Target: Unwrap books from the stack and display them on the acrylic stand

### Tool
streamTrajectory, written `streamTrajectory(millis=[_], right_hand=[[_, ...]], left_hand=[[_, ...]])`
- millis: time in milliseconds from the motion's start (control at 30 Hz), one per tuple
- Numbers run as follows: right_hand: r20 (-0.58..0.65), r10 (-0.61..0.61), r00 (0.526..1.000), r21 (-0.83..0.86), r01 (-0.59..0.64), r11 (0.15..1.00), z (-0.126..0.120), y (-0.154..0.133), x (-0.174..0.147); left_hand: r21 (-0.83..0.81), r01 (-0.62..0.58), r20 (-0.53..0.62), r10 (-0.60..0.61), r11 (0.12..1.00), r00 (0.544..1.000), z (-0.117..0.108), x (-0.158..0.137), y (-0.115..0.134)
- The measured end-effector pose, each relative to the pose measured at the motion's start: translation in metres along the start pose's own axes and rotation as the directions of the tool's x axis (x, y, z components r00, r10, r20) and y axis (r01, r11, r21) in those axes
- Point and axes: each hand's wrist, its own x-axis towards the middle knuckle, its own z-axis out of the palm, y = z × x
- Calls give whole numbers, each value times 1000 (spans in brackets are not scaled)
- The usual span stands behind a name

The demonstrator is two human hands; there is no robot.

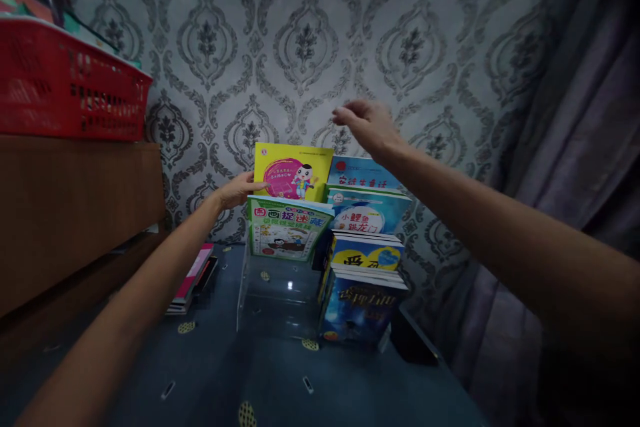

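Observation:
My left hand grips the left edge of a yellow picture book, its thumb across the cover. The book stands upright at the back of a clear acrylic rack, behind a green-edged picture book. My right hand is raised above the right-hand row, fingers loosely stretched to the left with nothing in them. Below it stand a blue storybook, a lighter blue book, a yellow-and-blue book and, in front, dark blue books.
Several books lie stacked left of the rack on the dark blue patterned tabletop. A red plastic basket sits on a wooden cabinet at left. Patterned wallpaper rises behind, and a curtain hangs at right.

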Motion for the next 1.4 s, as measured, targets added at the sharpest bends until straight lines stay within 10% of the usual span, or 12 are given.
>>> streamTrajectory(millis=[167, 300, 467, 633, 800, 1000, 1400], right_hand=[[-207, -243, 948, -60, 235, 970, 42, -4, -134], [201, -433, 879, 106, 420, 901, 110, 23, -247], [454, -333, 827, 195, 273, 942, 193, 49, -330], [588, -197, 785, 265, 43, 963, 249, 49, -348], [562, -85, 823, 437, -208, 875, 296, 54, -349], [554, -8, 832, 570, -372, 733, 315, 65, -358], [559, -18, 829, 563, -363, 743, 302, 58, -354]], left_hand=[[-2, -106, -230, 102, 994, 968, -19, -37, -19], [448, 156, -435, 62, 880, 899, -54, -102, -58], [634, 462, -507, -117, 621, 854, -84, -196, -96], [755, 599, -508, -341, 265, 791, -76, -248, -113], [867, 447, -498, -425, -220, 756, -56, -262, -119], [869, 401, -485, -345, -289, 803, -50, -267, -121], [896, 324, -430, -411, -304, 804, -48, -270, -95]])
